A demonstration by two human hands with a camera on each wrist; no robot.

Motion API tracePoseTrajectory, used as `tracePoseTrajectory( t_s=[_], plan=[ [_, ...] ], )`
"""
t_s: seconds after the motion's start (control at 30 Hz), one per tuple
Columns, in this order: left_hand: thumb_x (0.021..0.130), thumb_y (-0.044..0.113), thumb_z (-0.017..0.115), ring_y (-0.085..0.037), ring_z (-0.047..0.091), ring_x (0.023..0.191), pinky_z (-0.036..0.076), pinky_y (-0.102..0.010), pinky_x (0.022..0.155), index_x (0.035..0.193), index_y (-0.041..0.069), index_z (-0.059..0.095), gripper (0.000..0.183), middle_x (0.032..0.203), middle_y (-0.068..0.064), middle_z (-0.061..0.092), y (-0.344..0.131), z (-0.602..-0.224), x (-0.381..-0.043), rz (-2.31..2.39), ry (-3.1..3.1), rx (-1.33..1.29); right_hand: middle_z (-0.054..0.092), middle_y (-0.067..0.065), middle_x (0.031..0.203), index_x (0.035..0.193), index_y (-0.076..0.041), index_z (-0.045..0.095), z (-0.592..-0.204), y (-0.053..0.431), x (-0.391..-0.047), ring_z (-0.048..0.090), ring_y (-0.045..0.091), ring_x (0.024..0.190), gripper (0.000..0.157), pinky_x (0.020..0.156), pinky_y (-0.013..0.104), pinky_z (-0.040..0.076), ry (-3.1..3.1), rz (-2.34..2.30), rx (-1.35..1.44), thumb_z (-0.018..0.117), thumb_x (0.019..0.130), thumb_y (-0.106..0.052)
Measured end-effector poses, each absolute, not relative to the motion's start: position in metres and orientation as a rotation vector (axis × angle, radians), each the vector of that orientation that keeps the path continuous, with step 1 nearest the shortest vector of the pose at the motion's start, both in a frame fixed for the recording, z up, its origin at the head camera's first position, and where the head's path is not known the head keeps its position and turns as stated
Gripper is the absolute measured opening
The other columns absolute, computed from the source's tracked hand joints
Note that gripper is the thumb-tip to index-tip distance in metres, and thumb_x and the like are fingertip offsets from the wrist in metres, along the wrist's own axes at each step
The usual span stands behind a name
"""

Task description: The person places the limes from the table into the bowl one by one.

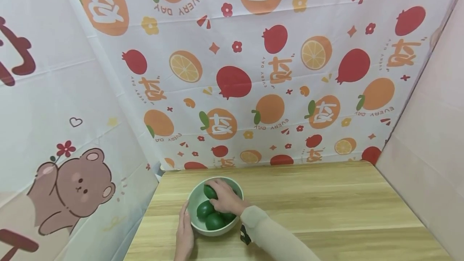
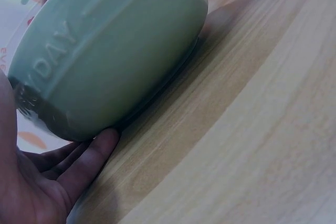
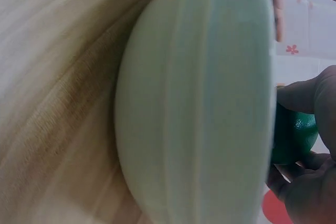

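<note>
A pale green bowl stands on the wooden table, with several glossy dark green round fruits inside. My left hand holds the bowl's left side; in the left wrist view its fingers touch the lower edge of the bowl near the table. Reaching over the rim from the right, my right hand grips one green fruit at the bowl's far part. In the right wrist view, thumb and fingers lie around that fruit, partly hidden behind the bowl wall.
The wooden table extends to the right of the bowl. A fruit-print cloth hangs behind it, with a bear-print cloth at the left and a plain pale wall at the right.
</note>
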State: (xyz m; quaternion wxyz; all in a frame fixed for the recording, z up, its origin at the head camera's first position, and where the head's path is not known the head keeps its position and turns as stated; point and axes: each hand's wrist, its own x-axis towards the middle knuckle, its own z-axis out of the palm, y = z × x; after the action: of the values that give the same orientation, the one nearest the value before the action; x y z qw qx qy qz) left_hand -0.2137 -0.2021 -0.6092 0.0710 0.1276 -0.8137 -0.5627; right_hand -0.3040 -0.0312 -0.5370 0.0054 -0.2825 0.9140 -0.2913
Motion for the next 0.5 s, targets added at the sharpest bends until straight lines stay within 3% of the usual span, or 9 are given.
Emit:
tracePoseTrajectory(
  t_s=[0.5],
  plan=[
    [0.107,0.058,0.01,-0.049,0.023,0.153,0.024,-0.07,0.122,0.163,0.036,0.012,0.061,0.171,-0.016,0.019,-0.1999,-0.6061,-0.2138,-1.703,-2.441,0.397,0.048,0.001,0.151,0.151,-0.036,0.045,-0.5481,-0.0315,-0.3069,0.053,0.02,0.132,0.061,0.105,0.047,0.056,2.82,-0.904,-0.804,0.069,0.097,-0.021]
  ],
)
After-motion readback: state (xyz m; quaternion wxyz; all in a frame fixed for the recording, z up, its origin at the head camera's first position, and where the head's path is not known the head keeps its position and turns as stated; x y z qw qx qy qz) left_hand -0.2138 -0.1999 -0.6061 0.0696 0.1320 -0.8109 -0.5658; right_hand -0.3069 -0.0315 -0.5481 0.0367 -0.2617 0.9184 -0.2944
